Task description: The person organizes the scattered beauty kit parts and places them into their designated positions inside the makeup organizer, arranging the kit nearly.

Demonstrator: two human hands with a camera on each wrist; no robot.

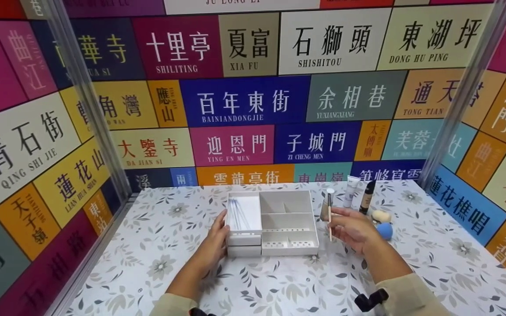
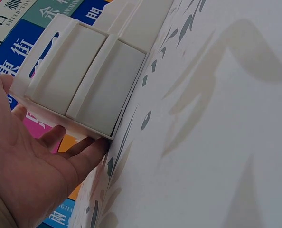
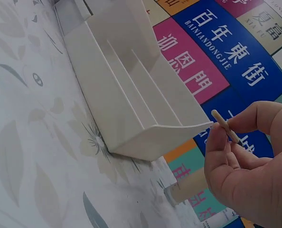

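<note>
A white organizer box [image 1: 288,251] with compartments and two small drawers stands on the patterned table; thin white sticks lie in its upper left tray. My left hand [image 1: 212,245] rests against the box's left side, fingers on its wall, as the left wrist view [image 2: 46,161] also shows. To the right of the box my right hand [image 1: 354,229] pinches a slim brush [image 1: 330,215] between thumb and fingers, its pale head up. In the right wrist view the hand [image 3: 255,166] holds the brush handle [image 3: 225,126] near the box's corner, above the table.
Behind and beside my right hand stand a white tube [image 1: 350,191], a dark-capped bottle [image 1: 367,198], a cream sponge [image 1: 381,216] and a blue sponge [image 1: 384,231]. A clear-looking container [image 1: 324,212] is just right of the box. Walls with coloured signs surround the table.
</note>
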